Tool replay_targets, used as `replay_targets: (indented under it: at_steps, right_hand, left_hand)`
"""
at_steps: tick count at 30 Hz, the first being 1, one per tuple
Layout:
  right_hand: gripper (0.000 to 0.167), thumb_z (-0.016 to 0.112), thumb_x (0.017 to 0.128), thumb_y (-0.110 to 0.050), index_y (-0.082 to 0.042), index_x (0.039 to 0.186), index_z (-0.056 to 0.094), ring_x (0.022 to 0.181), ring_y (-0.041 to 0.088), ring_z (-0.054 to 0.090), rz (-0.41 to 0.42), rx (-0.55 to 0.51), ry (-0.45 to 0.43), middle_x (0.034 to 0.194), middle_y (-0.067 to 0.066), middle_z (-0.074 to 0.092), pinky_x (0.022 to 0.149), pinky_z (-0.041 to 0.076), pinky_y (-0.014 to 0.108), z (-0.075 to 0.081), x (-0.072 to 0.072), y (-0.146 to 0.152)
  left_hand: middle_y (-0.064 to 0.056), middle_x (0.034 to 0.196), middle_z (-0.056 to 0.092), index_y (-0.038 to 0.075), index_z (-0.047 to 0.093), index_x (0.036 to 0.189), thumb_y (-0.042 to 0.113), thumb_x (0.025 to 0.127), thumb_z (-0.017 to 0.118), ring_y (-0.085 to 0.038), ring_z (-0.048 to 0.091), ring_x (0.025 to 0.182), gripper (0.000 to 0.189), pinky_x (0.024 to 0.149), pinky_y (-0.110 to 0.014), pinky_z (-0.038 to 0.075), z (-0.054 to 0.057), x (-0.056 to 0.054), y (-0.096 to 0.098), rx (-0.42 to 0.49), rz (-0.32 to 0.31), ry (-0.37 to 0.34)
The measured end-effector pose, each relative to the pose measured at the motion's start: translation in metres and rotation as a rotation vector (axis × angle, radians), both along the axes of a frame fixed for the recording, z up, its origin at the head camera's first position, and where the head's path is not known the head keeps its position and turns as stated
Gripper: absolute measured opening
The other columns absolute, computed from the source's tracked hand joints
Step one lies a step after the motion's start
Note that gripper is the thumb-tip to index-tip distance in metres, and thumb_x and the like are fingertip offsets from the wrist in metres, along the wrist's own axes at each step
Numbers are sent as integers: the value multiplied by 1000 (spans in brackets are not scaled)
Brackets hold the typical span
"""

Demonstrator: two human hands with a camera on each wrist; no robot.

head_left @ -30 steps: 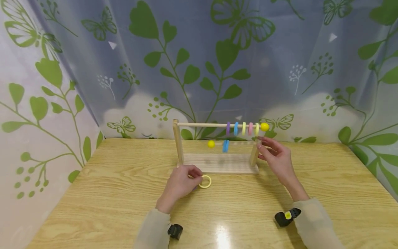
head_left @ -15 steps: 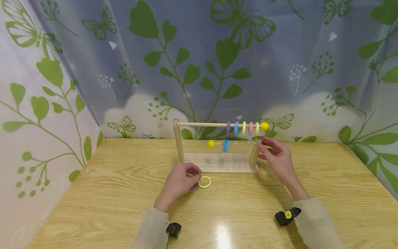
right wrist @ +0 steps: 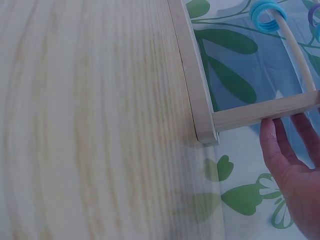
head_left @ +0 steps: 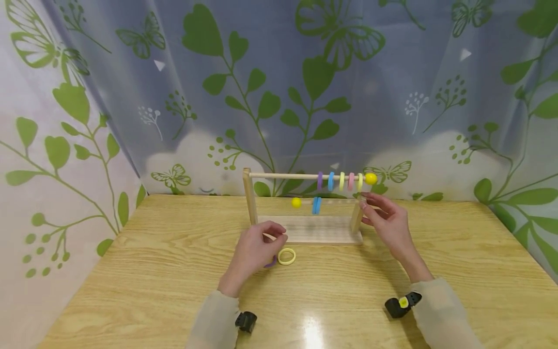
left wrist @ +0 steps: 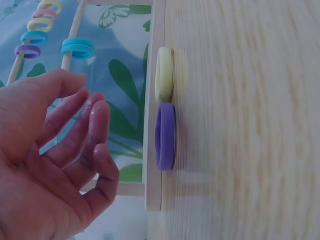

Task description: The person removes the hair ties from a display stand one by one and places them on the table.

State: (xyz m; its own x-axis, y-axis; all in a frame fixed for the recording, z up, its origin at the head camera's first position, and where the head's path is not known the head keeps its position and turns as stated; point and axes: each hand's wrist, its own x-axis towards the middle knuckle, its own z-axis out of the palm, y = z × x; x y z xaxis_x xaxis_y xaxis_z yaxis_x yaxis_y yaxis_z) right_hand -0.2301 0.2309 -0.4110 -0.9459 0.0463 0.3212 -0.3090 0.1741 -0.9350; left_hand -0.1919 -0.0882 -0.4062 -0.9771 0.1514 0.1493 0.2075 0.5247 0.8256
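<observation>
A wooden ring rack (head_left: 320, 229) stands on the table, with a post at each end and two rods. My right hand (head_left: 388, 225) holds its right post (head_left: 356, 219) near the top; in the right wrist view the fingertips (right wrist: 268, 131) touch the post. My left hand (head_left: 257, 245) hovers in front of the rack with fingers loosely bent and nothing between them. Beside it on the table lie a yellow ring (head_left: 286, 262) and a purple ring (left wrist: 166, 136), the latter partly hidden by the hand in the head view.
Several coloured rings, among them a pink ring (head_left: 350, 181), hang on the upper rod (head_left: 283, 176). Two blue rings (head_left: 316, 205) hang on the lower rod. A yellow ball (head_left: 371, 179) caps the upper rod, and another yellow ball (head_left: 296, 202) the lower. A patterned curtain (head_left: 279, 97) hangs behind.
My left hand has shifted slightly back and then up from beside the yellow ring, so more of the purple ring shows. The right hand and the rack have not moved.
</observation>
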Motion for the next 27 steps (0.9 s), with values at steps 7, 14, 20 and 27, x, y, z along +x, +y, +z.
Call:
replay_targets:
  at_steps: [7, 14, 20, 27]
  right_hand:
    - [43, 65, 101, -14, 8, 136, 57, 96, -2, 70, 1, 1, -2, 110, -19, 67, 77, 61, 23, -1, 1, 0]
    - [43, 65, 101, -16, 7, 137, 57, 96, -2, 70, -5, 2, -9, 111, -18, 67, 77, 61, 23, 0, 0, 0]
    - [44, 65, 101, -16, 7, 137, 57, 97, -1, 70, 3, 3, -14, 112, -18, 67, 77, 61, 23, 0, 0, 0]
    - [47, 65, 101, -20, 6, 139, 56, 99, -2, 70, 9, 15, -40, 112, -18, 65, 78, 61, 23, 1, -1, 1]
  left_hand:
    - [1, 94, 77, 14, 77, 102, 21, 92, 74, -10, 67, 78, 12, 74, -26, 56, 1, -2, 9, 54, 14, 98]
    - [-1, 96, 78, 12, 77, 104, 20, 93, 74, -13, 69, 78, 14, 75, -24, 57, 4, -5, 21, 96, 37, 155]
    - [-1, 94, 78, 12, 77, 105, 21, 92, 75, -13, 68, 76, 16, 72, -24, 57, 6, -5, 31, 124, 61, 161]
    - [0, 93, 78, 15, 77, 104, 22, 91, 75, -14, 70, 75, 15, 70, -25, 58, 6, -8, 48, 162, 106, 175]
